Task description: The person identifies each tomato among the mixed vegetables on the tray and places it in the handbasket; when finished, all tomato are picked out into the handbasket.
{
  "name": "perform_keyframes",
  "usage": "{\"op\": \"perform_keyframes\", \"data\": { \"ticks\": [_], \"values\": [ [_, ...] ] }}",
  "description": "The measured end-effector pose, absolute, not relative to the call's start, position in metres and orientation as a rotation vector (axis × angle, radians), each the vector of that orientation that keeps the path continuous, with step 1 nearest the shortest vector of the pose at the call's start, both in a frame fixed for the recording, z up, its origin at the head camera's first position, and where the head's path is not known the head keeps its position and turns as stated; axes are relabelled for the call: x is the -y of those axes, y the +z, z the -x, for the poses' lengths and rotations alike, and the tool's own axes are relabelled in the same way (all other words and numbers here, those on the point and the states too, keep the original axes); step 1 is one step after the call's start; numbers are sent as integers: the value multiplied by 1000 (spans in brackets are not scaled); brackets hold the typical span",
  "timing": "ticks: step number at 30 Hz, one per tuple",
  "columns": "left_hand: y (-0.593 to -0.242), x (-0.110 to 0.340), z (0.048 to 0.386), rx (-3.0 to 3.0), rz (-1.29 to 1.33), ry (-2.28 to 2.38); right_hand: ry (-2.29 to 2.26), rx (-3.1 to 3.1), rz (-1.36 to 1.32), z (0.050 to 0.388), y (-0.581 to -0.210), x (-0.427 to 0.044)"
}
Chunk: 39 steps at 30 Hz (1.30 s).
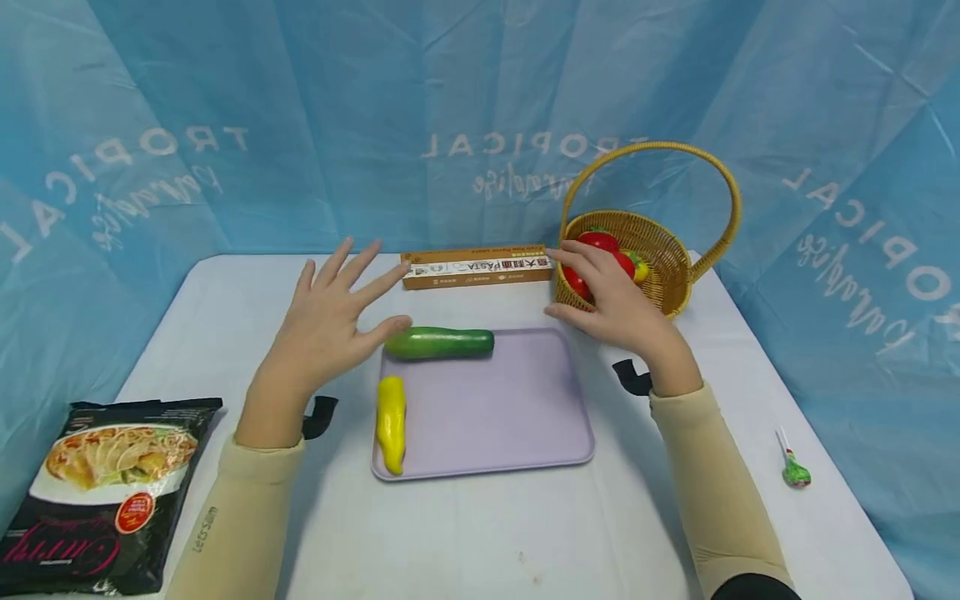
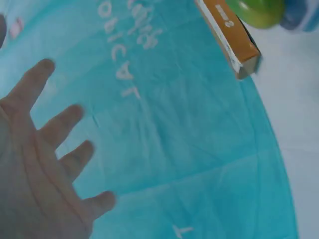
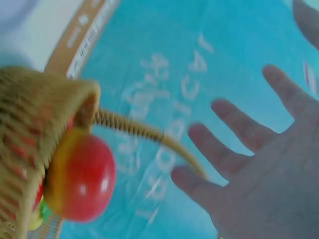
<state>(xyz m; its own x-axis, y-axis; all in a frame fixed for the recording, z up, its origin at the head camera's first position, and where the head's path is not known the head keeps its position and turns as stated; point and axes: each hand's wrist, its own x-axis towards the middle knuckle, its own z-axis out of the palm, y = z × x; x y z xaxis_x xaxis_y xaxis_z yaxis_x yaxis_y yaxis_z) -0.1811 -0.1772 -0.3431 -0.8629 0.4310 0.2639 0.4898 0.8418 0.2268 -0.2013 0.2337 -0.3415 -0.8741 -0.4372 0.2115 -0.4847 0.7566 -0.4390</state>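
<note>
My left hand (image 1: 322,333) hovers with spread, straight fingers to the left of the lilac tray (image 1: 495,417), its thumb overlapping the end of a green cucumber (image 1: 450,342) in the head view. My right hand (image 1: 618,304) is held up in front of a wicker basket (image 1: 667,267), fingers extended and holding nothing. On the tray, the cucumber lies along the far edge and a long yellow vegetable (image 1: 391,425) along the left edge. The basket contains red and yellow pieces, among them a red-and-yellow fruit (image 3: 82,174); my right hand partly hides them in the head view.
Behind the tray lies a long brown pasta box (image 1: 480,267). A black curry noodle bag (image 1: 112,500) occupies the table's left front corner. Toward the right edge is a green-wrapped lollipop (image 1: 796,473). Blue printed cloth (image 1: 360,125) encloses the table's back and sides; the basket's tall handle (image 1: 660,146) arches upward.
</note>
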Motion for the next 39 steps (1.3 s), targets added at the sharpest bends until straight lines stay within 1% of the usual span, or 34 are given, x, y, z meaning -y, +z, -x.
{"op": "perform_keyframes", "data": {
  "ticks": [2,6,12,18,26,39],
  "values": [
    [-345,164,181,2770,719,-295,583,2877,-798,199,-351,-219],
    [-361,149,183,2773,715,-172,326,2954,-835,196,-374,-196],
    [-383,140,189,2852,705,-104,145,2999,-828,192,-397,-178],
    [-390,137,190,2878,718,-124,117,2978,-780,192,-394,-178],
    [-397,138,192,2926,690,-190,146,2995,-803,194,-390,-179],
    [-398,139,190,2952,692,-199,171,3002,-812,191,-388,-177]
  ]
}}
